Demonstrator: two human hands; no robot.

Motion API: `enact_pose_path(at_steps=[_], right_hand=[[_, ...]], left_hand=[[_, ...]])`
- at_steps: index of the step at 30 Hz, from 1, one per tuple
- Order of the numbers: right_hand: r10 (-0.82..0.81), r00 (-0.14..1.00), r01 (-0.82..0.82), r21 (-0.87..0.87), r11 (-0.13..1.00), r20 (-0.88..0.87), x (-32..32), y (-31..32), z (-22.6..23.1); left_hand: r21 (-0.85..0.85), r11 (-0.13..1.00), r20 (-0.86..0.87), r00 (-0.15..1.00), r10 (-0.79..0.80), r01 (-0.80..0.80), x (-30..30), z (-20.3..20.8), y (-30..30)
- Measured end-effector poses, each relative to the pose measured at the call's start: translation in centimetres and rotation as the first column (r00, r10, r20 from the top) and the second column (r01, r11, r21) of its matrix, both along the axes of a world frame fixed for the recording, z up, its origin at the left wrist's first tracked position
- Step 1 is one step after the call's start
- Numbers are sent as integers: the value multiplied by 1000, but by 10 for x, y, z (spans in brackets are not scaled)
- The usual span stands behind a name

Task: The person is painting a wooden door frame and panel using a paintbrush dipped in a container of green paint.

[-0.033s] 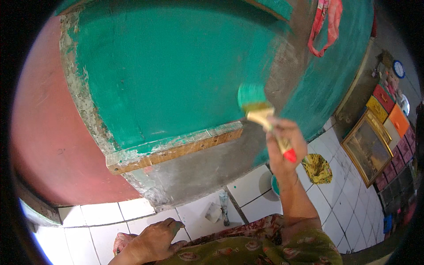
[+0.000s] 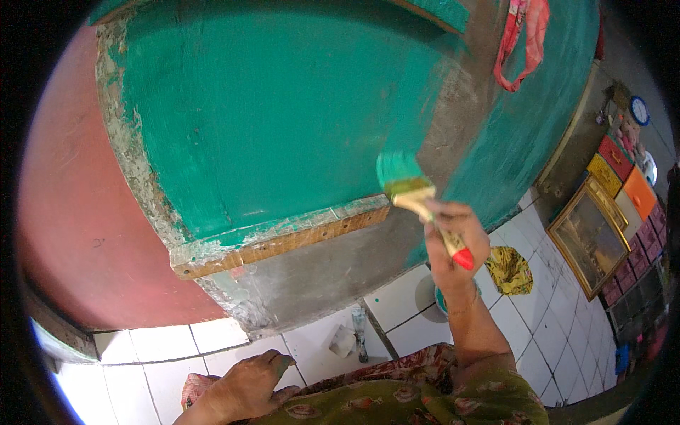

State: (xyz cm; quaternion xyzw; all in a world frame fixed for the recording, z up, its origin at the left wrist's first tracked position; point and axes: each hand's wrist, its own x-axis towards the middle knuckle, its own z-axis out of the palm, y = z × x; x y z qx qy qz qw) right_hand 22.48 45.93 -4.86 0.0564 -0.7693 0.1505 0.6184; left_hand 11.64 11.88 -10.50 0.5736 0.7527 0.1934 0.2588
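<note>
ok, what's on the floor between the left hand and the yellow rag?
Head view: white floor tiles carrying a small scraper-like tool and a partly hidden paint container behind the right forearm, between left hand and yellow rag.

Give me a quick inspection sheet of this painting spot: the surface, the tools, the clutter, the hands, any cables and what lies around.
Surface: wall mostly coated green; a bare grey strip runs beside the brush, and the chipped lower edge shows wood.
Job's things: paintbrush, green-loaded bristles on the wall, pale handle with a red tip.
Clutter: yellow rag and a small scraper-like tool on the white tiled floor.
Hands: right hand grips the brush handle; left hand rests low by the patterned clothing, holding nothing.
Cables: nothing seen.
Surroundings: red cloth hanging on the wall, gold-framed picture leaning at right, coloured boxes beyond.
</note>
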Motion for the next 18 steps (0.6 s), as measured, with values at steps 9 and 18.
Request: enact_pose_path(at_steps=[9, 18], right_hand=[[179, 984, -171, -286, 943, 0, -6, 16, 104], [25, 981, 39, 322, 946, -191, -24, -41, 110]], left_hand=[[-14, 999, -45, 998, -36, 35, 1, -14, 3], [9, 999, -98, 994, -42, 43, 4, -12, -1]])
